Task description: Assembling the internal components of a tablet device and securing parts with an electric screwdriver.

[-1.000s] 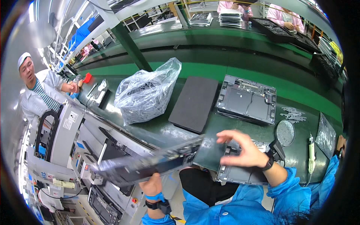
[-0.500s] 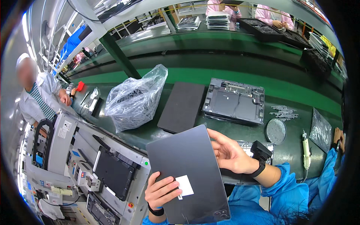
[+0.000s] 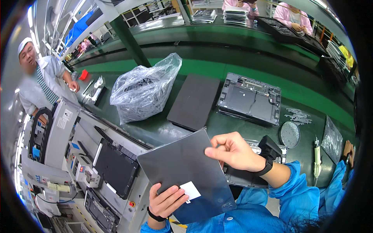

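A dark grey tablet [image 3: 171,159] is held up at a tilt, with a white square label [image 3: 190,191] on its face and round camera lenses near its lower right corner. My left hand [image 3: 166,202] wraps its lower left edge, fingers lying over the face beside the label. At the upper right edge, my right hand [image 3: 241,155] is closed, thumb tip over the face and fingers curled; whether a thin film is pinched there I cannot tell. Beneath my right wrist lies an opened tablet [image 3: 239,176], partly hidden.
Along the green bench are a clear plastic bag of parts [image 3: 142,95], dark panels [image 3: 194,101], stacked opened tablets [image 3: 248,97], metal strips [image 3: 298,116], a round dish [image 3: 290,134] and an electric screwdriver [image 3: 317,159]. A machine [image 3: 116,171] and a co-worker [image 3: 44,83] are at left.
The tablet has shifted left and tilted over further. My right hand's fingers have curled in, and the thumb now overlaps the tablet's edge. The view has also shifted slightly.
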The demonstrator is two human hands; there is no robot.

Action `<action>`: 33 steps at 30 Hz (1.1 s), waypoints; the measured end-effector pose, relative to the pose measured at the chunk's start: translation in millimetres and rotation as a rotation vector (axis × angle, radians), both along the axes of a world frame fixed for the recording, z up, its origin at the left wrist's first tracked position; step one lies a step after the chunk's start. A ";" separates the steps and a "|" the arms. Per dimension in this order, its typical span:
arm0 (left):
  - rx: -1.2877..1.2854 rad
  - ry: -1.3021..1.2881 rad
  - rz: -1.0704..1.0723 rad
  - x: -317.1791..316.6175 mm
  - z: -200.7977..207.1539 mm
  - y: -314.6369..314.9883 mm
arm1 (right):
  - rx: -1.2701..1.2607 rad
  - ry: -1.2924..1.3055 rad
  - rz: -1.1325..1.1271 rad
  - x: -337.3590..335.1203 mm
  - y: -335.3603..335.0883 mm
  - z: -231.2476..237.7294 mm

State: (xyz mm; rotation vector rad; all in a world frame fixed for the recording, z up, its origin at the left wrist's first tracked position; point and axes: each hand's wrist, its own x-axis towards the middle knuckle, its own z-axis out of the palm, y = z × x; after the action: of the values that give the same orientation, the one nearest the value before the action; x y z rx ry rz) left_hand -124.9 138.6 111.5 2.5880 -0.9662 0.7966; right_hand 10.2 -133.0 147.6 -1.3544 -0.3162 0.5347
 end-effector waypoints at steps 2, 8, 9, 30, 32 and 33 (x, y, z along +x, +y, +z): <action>-0.015 0.004 0.011 -4.7 -4.0 4.6 | -0.012 -0.001 -0.007 1.2 9.0 5.7; -0.052 -0.024 0.024 -5.4 -6.3 13.2 | -0.011 0.026 0.024 7.2 17.3 8.0; -0.067 -0.032 0.029 -4.0 -5.8 14.8 | 0.012 -0.022 0.116 8.3 16.5 3.0; -1.297 0.180 0.323 105.9 8.1 26.8 | -0.774 -0.671 -0.085 -35.1 -82.9 -21.4; -1.539 0.463 0.169 138.7 12.8 15.5 | -1.059 -0.762 -0.228 -40.4 -107.1 -32.8; -1.584 0.603 0.147 153.0 13.2 10.9 | -1.153 -0.764 -0.284 -42.4 -116.5 -37.0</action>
State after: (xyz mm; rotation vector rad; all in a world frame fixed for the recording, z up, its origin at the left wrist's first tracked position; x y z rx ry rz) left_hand 28.1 149.6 124.8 1.2737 0.1421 0.3994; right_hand -32.2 -249.6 110.5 -2.6706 -0.4389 -0.1409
